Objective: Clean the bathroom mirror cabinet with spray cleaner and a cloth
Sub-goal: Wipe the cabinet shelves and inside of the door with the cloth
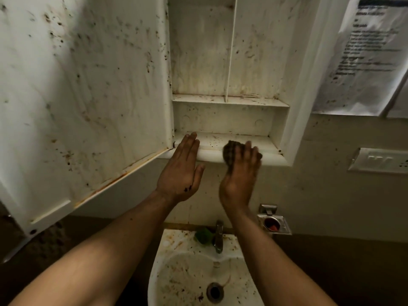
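The white mirror cabinet (229, 113) hangs open on the wall, its shelves and back speckled with brown dirt. Its door (84, 96) swings out to the left, stained on the inside. My right hand (240, 173) presses a dark checked cloth (229, 151) against the front lip of the bottom shelf; the hand is motion-blurred. My left hand (181, 171) lies flat with straight fingers, fingertips resting on the same lip just right of the door hinge. No spray cleaner is in view.
Below stands a dirty white washbasin (176, 272) with a metal tap (219, 238) and a green object (204, 236) beside it. A metal soap dish (273, 224) is on the wall at right, a switch plate (379, 161) above it, and a printed paper (362, 56) at the upper right.
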